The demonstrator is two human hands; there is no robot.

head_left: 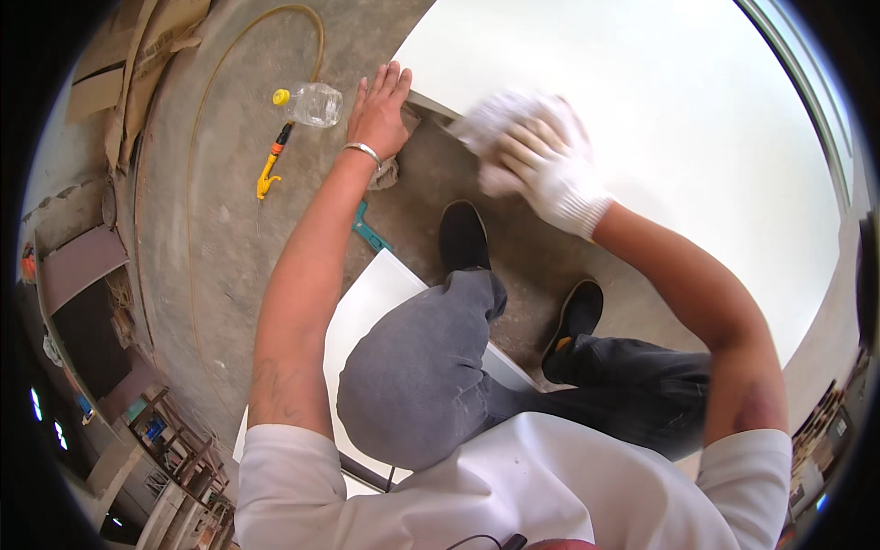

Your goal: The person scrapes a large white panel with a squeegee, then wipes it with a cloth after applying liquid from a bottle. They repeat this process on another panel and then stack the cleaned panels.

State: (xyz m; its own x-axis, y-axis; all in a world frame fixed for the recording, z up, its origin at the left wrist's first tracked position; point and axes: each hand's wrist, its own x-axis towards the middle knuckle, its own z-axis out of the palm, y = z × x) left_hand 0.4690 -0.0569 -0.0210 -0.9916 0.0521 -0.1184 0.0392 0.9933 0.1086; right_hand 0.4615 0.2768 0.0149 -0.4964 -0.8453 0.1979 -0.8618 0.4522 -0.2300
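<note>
A large white panel (678, 119) stretches across the upper right. My right hand (550, 174), in a white knitted glove, presses a crumpled whitish-pink rag (490, 117) at the panel's near edge; hand and rag are slightly blurred. My left hand (379, 117) is bare, with a silver bracelet at the wrist. Its fingers lie stretched out beside the panel's left corner, and I cannot tell whether the palm rests on the edge. Just left of those fingers, a clear plastic bottle (316, 104) with a yellow cap lies on the floor.
A yellow-and-orange air blow gun (269, 170) lies on the concrete floor, with a yellowish hose (220, 69) curving past it. A teal-handled tool (369, 227) is near my foot. Another white panel (390, 275) sits under my leg. Cardboard (96, 94) and wooden racks (179, 445) line the left.
</note>
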